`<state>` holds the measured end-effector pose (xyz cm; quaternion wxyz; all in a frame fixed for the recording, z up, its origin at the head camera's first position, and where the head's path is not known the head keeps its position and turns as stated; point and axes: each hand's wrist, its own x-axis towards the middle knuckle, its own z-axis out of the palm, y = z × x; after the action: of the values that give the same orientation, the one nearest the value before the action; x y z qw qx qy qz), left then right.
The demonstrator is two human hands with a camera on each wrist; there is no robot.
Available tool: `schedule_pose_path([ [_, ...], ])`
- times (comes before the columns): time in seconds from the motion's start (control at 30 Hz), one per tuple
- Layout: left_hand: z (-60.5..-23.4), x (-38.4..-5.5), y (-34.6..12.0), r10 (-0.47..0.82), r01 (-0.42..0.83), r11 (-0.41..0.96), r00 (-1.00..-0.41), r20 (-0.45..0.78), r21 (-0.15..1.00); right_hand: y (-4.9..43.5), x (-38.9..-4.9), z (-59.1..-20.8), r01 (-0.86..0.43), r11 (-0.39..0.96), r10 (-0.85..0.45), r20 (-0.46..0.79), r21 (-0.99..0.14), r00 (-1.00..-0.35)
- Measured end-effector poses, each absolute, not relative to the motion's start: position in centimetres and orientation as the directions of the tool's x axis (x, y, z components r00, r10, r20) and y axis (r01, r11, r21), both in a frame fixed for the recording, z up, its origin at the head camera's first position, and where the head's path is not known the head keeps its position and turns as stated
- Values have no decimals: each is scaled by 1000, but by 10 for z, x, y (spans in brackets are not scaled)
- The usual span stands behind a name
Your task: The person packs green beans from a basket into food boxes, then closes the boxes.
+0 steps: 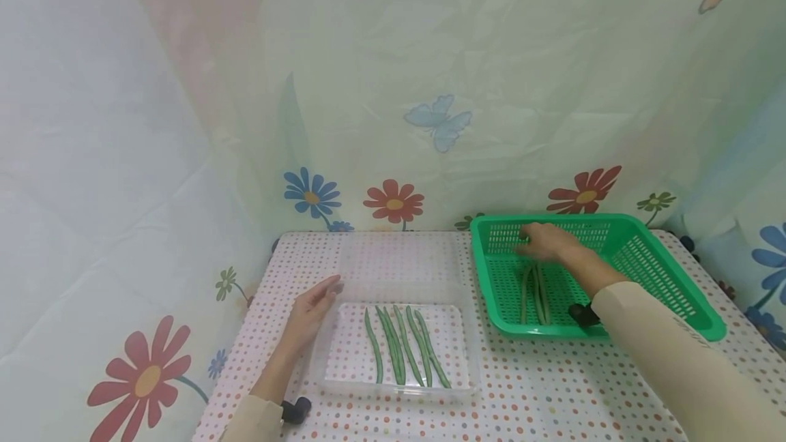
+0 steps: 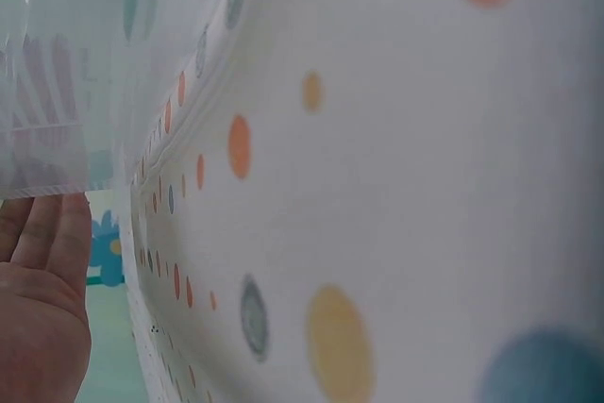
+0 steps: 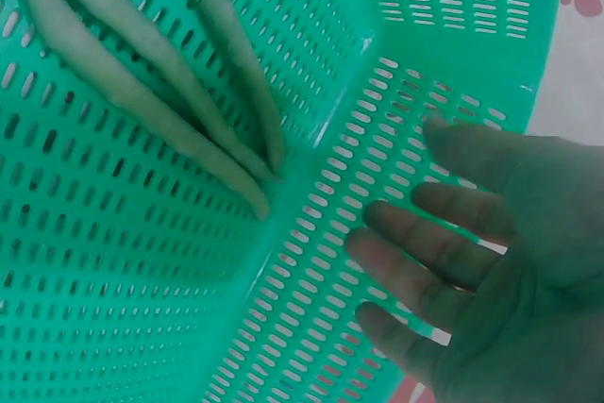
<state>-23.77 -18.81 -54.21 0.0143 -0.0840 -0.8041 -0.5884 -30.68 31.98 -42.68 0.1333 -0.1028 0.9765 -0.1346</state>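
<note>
Several green beans lie side by side, lengthwise, in a clear plastic container whose lid lies folded back behind it. My left hand is at the container's left rim with fingers extended; the left wrist view shows its fingertips by the clear wall. My right hand is over the left part of a green plastic basket, fingers spread and holding nothing in the right wrist view. Three green beans lie on the basket floor, apart from the right hand's fingers.
Both containers stand on a table with a dotted cloth. A flower-printed curtain hangs behind the table and along its sides. The basket's raised walls surround the beans in it.
</note>
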Motion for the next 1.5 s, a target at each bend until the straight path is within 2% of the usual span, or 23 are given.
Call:
schedule_pose_path([
  [0.27,-544,-235,-189,120,150,333,-986,116,931,327,-313,-447,-160,935,-239,-225,-317,-945],
  [0.67,-541,-236,-190,117,132,304,-988,100,943,340,-323,-469,-71,947,-155,-250,-314,-956],
  [1.5,-541,-238,-187,107,137,313,-988,108,940,342,-322,-475,-73,945,-157,-248,-318,-956],
])
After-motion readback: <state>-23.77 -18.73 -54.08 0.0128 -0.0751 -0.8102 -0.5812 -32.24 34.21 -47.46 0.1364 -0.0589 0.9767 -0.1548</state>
